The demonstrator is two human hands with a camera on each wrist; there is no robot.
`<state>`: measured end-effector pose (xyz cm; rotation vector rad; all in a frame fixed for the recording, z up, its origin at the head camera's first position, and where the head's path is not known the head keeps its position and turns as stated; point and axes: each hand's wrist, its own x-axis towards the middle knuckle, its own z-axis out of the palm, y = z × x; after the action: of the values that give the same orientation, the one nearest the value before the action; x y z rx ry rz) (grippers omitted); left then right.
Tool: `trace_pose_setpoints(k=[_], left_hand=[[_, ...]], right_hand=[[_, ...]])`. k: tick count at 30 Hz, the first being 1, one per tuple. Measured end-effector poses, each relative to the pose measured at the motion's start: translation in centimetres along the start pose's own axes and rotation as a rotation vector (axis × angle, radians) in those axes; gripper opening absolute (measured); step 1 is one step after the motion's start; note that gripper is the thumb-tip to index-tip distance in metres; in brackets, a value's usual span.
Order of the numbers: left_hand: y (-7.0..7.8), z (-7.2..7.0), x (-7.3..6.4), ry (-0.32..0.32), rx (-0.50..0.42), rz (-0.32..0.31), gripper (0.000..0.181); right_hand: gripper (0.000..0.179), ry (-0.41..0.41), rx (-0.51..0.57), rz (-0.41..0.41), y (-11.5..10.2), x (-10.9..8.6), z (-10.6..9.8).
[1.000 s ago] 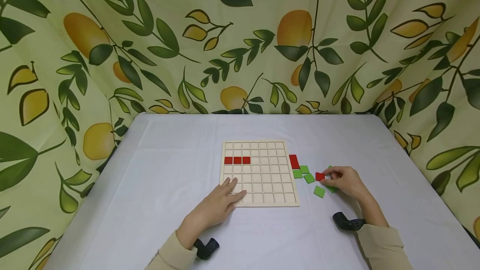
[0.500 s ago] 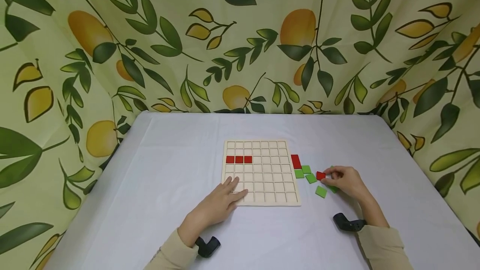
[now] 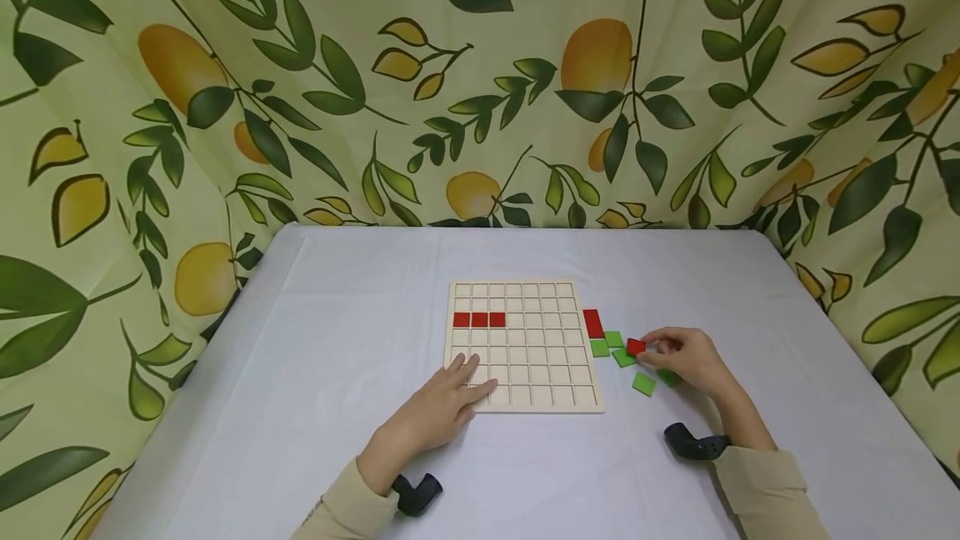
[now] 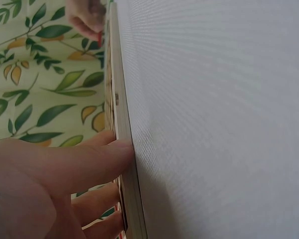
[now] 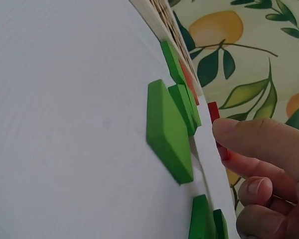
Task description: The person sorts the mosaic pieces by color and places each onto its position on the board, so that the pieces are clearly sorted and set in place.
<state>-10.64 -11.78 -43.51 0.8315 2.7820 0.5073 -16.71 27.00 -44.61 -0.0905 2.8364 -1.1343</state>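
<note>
Since the earlier frame, the right hand [image 3: 687, 358] has shifted slightly toward the board, carrying a small red tile [image 3: 635, 347] with it, while the left hand [image 3: 437, 407] stays put. The right hand grasps that tile between thumb and fingertips, gripping it by one end so that much of the red surface shows; such a light pinch probably suits a piece so thin and leaves its far side free. In the head view the tile is to the right of the pale wooden grid board [image 3: 538, 372], by the green tiles [image 3: 643, 384]; whether it clears the one beneath it is hard to tell. The left hand is unclenched, its fingers spread over the board's near left corner and its thumb against the near edge, as the left wrist view shows, seemingly to keep the board from sliding. On the board, three red tiles [image 3: 480, 320] sit side by side in the third row from the far edge, filling its three leftmost squares. Beside the board's right edge lies a longer patch of red [image 3: 593, 323], perhaps two tiles end to end, with green tiles loosely scattered around it, likely placed there for easy reach. Everything rests on a white cloth [image 3: 337, 315] before a fruit-and-leaf-patterned curtain [image 3: 510, 132].
</note>
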Motion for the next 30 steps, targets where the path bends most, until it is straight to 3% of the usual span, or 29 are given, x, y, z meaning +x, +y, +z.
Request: trace_pose_setpoints(k=[30], left_hand=[[0.2, -0.1, -0.1, -0.004, -0.013, -0.008, 0.043]], right_hand=[[0.031, -0.021, 0.054, -0.05, -3.1, 1.9, 1.5]])
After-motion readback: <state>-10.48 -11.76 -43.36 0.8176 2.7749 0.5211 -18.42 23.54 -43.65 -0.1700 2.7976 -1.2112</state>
